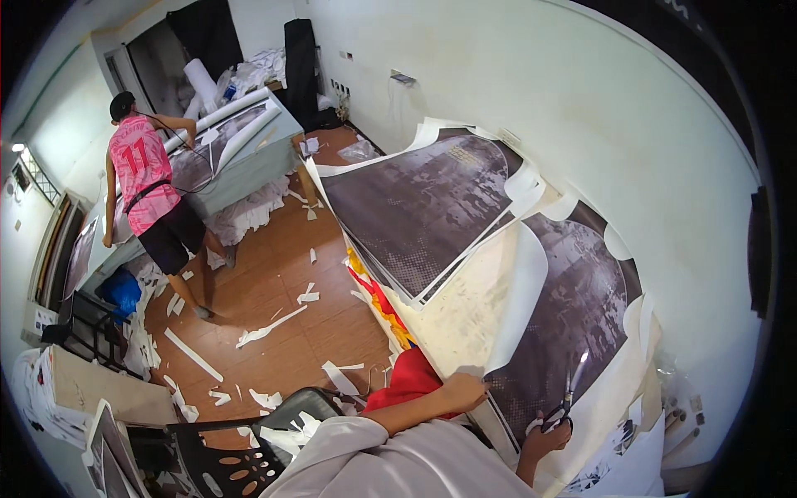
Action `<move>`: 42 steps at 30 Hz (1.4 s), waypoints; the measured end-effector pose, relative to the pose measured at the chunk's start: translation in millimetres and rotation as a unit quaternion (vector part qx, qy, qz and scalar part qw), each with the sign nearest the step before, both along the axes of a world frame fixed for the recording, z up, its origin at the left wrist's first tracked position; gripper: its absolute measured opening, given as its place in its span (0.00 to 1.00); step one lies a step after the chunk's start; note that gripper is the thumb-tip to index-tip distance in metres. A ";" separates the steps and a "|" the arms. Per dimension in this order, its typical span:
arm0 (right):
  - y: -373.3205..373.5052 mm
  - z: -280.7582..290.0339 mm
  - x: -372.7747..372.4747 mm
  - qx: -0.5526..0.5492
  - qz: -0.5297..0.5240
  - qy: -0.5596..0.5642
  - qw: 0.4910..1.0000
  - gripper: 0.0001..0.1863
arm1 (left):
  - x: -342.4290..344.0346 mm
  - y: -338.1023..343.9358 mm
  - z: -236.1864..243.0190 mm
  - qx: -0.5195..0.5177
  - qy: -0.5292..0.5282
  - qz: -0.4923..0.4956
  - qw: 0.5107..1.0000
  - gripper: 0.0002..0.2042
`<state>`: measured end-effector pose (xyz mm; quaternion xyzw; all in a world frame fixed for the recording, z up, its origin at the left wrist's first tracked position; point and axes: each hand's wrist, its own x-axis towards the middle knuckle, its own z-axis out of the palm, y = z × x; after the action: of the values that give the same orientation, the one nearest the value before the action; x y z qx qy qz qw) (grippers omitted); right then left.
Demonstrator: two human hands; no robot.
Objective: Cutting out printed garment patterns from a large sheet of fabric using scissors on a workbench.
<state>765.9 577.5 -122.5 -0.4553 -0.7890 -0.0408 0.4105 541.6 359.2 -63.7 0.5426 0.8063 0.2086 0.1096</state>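
My left hand (465, 392) is closed at the near left edge of a large dark grey printed sheet (564, 307), its fingertips gripping that edge. Beside the hand, the sheet's left side curls up and shows its white back (523, 290). In my right hand (548, 440) is a pair of scissors (569, 395), with fingers in the handles and the blades pointing away over the right part of the sheet. Whether the blades are touching it I cannot tell. Farther off on the same table lies a second printed stack (415, 207) with a matching grey pattern.
Cream tabletop (457, 332) shows between the prints. Red cloth (407, 382) hangs by the near table edge. A black chair (224, 448) stands at lower left. White scraps (274, 328) litter the brown floor. Another person (145, 178) works at a far table (249, 166).
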 end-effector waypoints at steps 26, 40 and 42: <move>39.9 43.2 74.2 -0.176 0.154 -0.149 0.961 0.17 | -30.8 8.9 -37.9 0.207 0.021 0.299 0.931 0.29; 61.9 10.4 63.9 -0.089 0.133 -0.008 0.987 0.39 | -46.3 0.7 -17.8 0.241 0.061 0.346 0.905 0.25; 64.5 14.0 61.9 -0.075 0.124 0.024 0.989 0.37 | -48.1 2.9 -10.5 0.246 0.068 0.348 0.902 0.24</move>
<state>827.9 642.0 -108.6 -0.3841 -0.8302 0.0811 0.3959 493.5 362.1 -74.3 0.2498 0.8725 0.3873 -0.1622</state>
